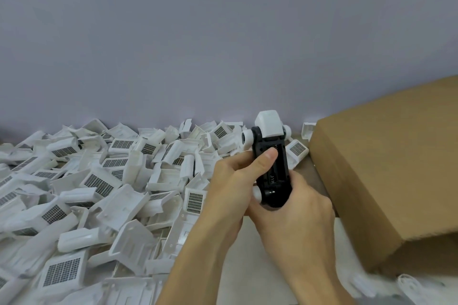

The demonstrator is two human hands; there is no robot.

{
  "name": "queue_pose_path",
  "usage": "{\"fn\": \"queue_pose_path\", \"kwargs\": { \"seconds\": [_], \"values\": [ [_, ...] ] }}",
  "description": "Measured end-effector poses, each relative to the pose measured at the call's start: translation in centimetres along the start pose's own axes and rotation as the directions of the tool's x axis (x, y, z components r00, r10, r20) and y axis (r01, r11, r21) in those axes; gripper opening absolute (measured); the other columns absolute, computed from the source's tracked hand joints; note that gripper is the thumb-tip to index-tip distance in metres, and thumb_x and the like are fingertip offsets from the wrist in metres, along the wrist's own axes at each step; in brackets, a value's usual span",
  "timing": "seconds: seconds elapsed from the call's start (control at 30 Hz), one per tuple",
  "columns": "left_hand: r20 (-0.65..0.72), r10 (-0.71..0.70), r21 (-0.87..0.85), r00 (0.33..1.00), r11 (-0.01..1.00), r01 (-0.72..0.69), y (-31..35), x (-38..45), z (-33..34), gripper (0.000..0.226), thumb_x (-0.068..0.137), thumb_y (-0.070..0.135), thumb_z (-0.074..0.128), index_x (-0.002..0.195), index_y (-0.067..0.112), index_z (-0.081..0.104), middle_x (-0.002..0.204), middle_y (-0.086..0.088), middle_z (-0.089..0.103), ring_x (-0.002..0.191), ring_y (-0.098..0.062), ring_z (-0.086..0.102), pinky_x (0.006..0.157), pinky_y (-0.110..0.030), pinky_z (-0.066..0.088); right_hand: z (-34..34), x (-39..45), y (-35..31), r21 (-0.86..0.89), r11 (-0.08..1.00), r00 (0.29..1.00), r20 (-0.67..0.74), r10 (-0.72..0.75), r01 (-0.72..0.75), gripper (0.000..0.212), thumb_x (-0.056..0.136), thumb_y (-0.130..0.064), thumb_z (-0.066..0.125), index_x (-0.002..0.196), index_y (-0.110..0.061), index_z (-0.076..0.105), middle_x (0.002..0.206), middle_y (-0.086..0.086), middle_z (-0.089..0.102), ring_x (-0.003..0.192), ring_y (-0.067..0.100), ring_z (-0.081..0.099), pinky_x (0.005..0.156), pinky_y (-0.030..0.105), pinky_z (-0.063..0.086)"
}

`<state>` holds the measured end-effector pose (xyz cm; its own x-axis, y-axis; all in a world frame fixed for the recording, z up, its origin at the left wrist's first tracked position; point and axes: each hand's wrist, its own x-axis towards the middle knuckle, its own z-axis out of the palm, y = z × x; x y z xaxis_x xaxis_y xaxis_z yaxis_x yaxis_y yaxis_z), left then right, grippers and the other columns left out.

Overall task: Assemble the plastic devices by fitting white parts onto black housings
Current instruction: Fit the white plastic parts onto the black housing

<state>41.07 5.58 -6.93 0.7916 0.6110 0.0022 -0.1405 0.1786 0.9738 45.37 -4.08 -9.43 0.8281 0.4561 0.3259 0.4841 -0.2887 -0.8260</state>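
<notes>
The black housing (272,168), gripped by both the left hand (233,181) and right hand (297,208), should be steadied while the white cap (269,122) above the fingers is pressed squarely home.

Soft even indoor light, faint shadows, no glare, wide-angle bending at edges, lower corners blurred

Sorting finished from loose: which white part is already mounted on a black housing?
The white cap atop the black housing, gripped by both hands; the others lie loose in the pile.

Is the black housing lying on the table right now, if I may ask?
No, both hands, left hand and right hand, hold the black housing above the table.
</notes>
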Motion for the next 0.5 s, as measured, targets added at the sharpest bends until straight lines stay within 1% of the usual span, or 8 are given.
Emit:
{"fn": "queue_pose_path", "kwargs": {
  "seconds": [0.07,0.13,0.2,0.3,0.37,0.43,0.5],
  "values": [
    [-0.013,-0.003,-0.006,1.0,1.0,0.003,-0.1,0.1,-0.1,0.03,0.08,0.036,0.075,0.096,0.011,0.079,0.098,-0.011,0.078,0.093,-0.02,0.075,0.076,-0.03,0.059,0.0,0.1,0.1,-0.03,0.999,1.0,0.015,-0.016,0.017,0.045,0.06,-0.074,0.055,0.079,-0.033,0.057,0.064,-0.016,0.064,0.063,0.002,0.061,0.056,0.021,0.046],
    [-0.023,-0.003,0.004,1.0,1.0,0.003,-0.2,0.2,-0.2,0.032,0.077,0.038,0.074,0.094,0.011,0.079,0.097,-0.012,0.078,0.092,-0.022,0.075,0.079,-0.034,0.059,0.0,0.3,0.1,-0.047,0.999,1.0,0.018,-0.024,0.025,0.044,0.059,-0.074,0.051,0.076,-0.034,0.055,0.061,-0.016,0.063,0.062,0.001,0.06,0.052,0.014,0.04],
    [-0.029,-0.002,0.01,1.0,1.0,0.002,-0.3,0.2,-0.2,0.032,0.077,0.038,0.074,0.094,0.012,0.079,0.096,-0.011,0.078,0.092,-0.023,0.075,0.081,-0.037,0.059,0.0,0.4,0.1,-0.051,0.998,0.999,0.017,-0.033,0.034,0.041,0.059,-0.073,0.052,0.074,-0.036,0.054,0.06,-0.016,0.063,0.063,0.0,0.06,0.051,0.013,0.037],
    [-0.031,0.005,0.009,1.0,1.0,-0.005,-0.4,0.2,-0.2,0.029,0.078,0.037,0.074,0.097,0.015,0.079,0.098,-0.009,0.078,0.095,-0.025,0.075,0.086,-0.044,0.059,0.1,0.5,0.4,0.001,0.999,0.999,0.035,-0.039,0.039,0.036,0.06,-0.069,0.061,0.077,-0.037,0.056,0.066,-0.019,0.066,0.066,-0.001,0.062,0.05,0.015,0.041],
    [-0.034,0.014,0.009,0.999,1.0,-0.013,-0.3,0.2,-0.2,0.026,0.078,0.035,0.073,0.097,0.018,0.079,0.098,-0.007,0.078,0.095,-0.025,0.075,0.087,-0.046,0.059,0.1,0.6,0.4,0.08,0.996,0.997,0.063,-0.047,0.042,0.032,0.062,-0.062,0.067,0.082,-0.038,0.058,0.074,-0.019,0.068,0.071,-0.002,0.064,0.054,0.016,0.046],
    [-0.042,0.031,0.007,0.999,1.0,-0.03,-0.2,0.1,-0.2,0.023,0.079,0.033,0.072,0.097,0.022,0.08,0.097,-0.004,0.078,0.094,-0.021,0.075,0.085,-0.046,0.059,0.1,0.9,0.5,0.152,0.987,0.992,0.109,-0.062,0.045,0.032,0.068,-0.053,0.071,0.094,-0.039,0.06,0.083,-0.017,0.069,0.079,-0.002,0.066,0.059,0.016,0.05],
    [-0.048,0.051,-0.017,0.998,0.999,-0.051,-0.1,0.0,-0.1,0.019,0.083,0.027,0.071,0.1,0.023,0.079,0.1,-0.003,0.078,0.098,-0.02,0.075,0.083,-0.044,0.06,0.0,1.2,0.6,0.181,0.982,0.981,0.177,-0.082,0.049,0.041,0.072,-0.048,0.072,0.11,-0.041,0.059,0.097,-0.017,0.069,0.091,-0.001,0.066,0.072,0.022,0.055]
  ]
}}
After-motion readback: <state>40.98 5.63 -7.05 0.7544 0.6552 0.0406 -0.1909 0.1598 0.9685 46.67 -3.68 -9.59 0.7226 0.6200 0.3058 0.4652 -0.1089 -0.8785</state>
